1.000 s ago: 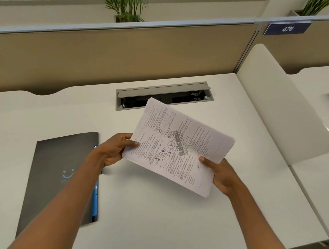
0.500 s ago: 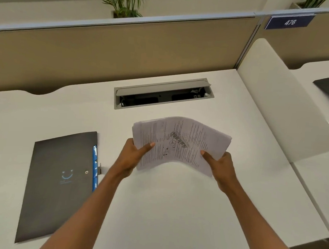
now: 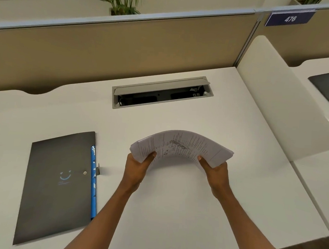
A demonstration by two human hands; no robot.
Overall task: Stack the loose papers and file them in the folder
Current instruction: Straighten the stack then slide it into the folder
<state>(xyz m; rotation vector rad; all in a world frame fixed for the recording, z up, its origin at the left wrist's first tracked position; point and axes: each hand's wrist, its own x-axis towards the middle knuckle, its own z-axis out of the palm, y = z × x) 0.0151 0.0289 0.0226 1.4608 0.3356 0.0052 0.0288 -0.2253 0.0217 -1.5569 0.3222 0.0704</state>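
The stack of papers [image 3: 181, 147] is held above the desk [image 3: 173, 211], one hand at each short end. The left hand [image 3: 137, 170] pinches the left end, thumb on the printed top sheet and fingers tucked beneath; the right hand [image 3: 215, 172] does the same at the right end. Both grips are closed on the paper, and between them the stack arches upward in a bow.

That bow suggests how it handles: light, thin and floppy, with no stiffness of its own. The sheets look likely to slide on each other, and the left edge already fans slightly. Holding at the ends keeps them gathered, though tapping an edge on the desk would probably square them better.

The dark folder [image 3: 58, 183] lies closed and flat, well to the left of the left grip, with a blue strip [image 3: 93, 179] along its near side. Opening it likely calls for a free hand, so the stack may need a one-handed pinch at mid-edge.
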